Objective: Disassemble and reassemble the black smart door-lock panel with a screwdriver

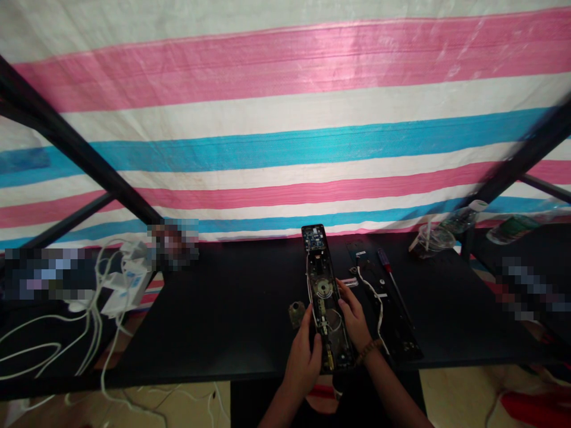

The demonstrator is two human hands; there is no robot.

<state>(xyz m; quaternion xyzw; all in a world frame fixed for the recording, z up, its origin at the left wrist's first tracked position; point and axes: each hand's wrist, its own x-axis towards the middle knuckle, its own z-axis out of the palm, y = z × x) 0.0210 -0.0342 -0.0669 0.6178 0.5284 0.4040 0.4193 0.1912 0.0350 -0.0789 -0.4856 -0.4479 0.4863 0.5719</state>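
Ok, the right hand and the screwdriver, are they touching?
Apart. The head view shows a gap between the right hand and the screwdriver, with the white cable in it.

Opened device point(329, 270) as landmark: chips on its circuit board point(314, 239) too small to read; its underside hidden; left hand point(306, 356) and right hand point(354, 318) cover parts of its side edges; both forearms cut off at bottom edge, nearer than device; small loose parts point(382, 282) right of it too small to identify; pixelated patches point(173, 244) left and right of it, contents unreadable; far left of it, white cables point(96, 297) cut off by left edge; striped sheet point(285, 142) beyond it cut off at top.
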